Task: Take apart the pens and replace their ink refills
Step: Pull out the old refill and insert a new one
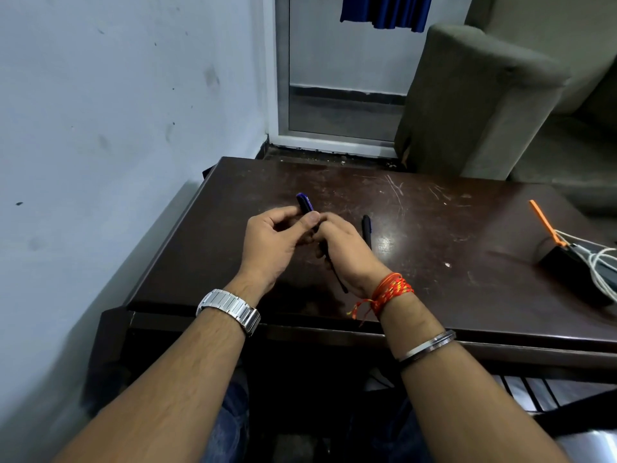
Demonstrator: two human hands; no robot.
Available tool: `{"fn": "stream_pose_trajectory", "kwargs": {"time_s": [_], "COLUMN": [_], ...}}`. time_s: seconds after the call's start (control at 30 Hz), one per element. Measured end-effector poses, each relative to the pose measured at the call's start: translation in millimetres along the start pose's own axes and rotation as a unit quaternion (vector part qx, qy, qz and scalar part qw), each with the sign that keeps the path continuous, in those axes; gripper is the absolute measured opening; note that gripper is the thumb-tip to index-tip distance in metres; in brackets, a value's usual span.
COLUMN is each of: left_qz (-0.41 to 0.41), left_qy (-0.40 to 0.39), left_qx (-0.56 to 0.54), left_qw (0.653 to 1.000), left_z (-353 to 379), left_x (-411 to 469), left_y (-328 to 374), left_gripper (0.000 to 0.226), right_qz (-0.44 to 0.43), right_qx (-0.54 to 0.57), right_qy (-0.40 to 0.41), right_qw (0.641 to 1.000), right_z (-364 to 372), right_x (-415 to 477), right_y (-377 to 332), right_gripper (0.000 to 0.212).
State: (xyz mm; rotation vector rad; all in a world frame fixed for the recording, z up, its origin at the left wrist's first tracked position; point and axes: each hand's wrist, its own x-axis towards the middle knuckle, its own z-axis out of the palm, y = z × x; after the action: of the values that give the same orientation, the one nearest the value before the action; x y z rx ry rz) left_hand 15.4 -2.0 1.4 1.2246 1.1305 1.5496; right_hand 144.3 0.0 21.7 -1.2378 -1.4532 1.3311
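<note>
Dark table (450, 228): left hand (277, 243), right hand (347, 253) grip blue pen (304, 202).

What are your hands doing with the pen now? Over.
Left hand pinches blue pen top. Right hand grips its lower end. Black pen lies beside, nothing blocking.

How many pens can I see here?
2: a blue pen gripped by the left hand and right hand, and a black pen lying on the table just right of them. Others may be hidden.

L watch (228, 310); R threads (392, 290), bangle (427, 345)
</note>
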Motion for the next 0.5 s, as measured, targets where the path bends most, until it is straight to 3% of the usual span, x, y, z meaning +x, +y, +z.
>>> {"fn": "stream_pose_trajectory", "kwargs": {"time_s": [0.13,0.23,0.37,0.5], "left_qz": [-0.002,0.001,0.007,0.001], "left_qy": [-0.064,-0.095,-0.104,-0.093], "left_qx": [-0.002,-0.002,0.000,-0.004], "left_qw": [0.998,0.996,0.995,0.996], "left_z": [1.4,5.2,6.2,4.5], "left_x": [-5.0,-8.5,-9.6,-8.0], "left_y": [5.6,9.7,8.1,5.6], "left_gripper": [0.010,0.018,0.024,0.043], "right_qz": [0.017,0.039,0.024,0.031], "right_qx": [0.092,0.110,0.102,0.145], "right_qy": [-0.018,0.027,0.064,0.061], "right_qw": [0.995,0.993,0.992,0.987], "right_z": [5.6,3.8,1.5,-0.7], "right_x": [1.9,1.9,-0.2,-2.5], "right_y": [-2.5,-5.7,-7.7,-14.9], "right_gripper": [0.043,0.052,0.043,0.053]}}
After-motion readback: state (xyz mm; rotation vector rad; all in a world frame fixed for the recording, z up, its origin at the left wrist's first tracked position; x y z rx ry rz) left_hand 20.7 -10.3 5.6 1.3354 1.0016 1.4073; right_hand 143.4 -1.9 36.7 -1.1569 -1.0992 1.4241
